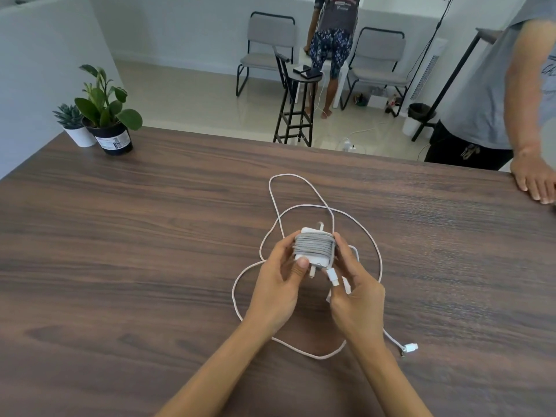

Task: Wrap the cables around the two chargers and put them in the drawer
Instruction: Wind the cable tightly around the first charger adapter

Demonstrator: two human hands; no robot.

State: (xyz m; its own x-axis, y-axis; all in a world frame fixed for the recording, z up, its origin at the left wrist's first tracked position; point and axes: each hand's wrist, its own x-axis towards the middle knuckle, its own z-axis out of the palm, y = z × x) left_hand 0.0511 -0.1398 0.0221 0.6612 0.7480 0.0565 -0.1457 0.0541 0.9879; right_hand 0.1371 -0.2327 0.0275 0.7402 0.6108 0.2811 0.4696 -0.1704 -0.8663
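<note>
White charger brick (pixel 313 246), wound with grey cable turns, held above the tabletop (pixel 120 251) between both hands. Left hand (pixel 278 284) clenched on the brick's near corner, thumb pressing; right hand (pixel 353 284) pinching the cable's connector end (pixel 333 278). Likely light, rigid, smooth-sided; best gripped across flat faces, clear of the coils. Loose white cable (pixel 301 203) lying looped on the tabletop around the hands: limp, prone to tangling. No drawer in view.

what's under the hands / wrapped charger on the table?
The wrapped charger is held by left hand and right hand. On the table beneath them lie loose white cable loops. A white block edge peeks out behind the right hand; the rest is hidden.
</note>
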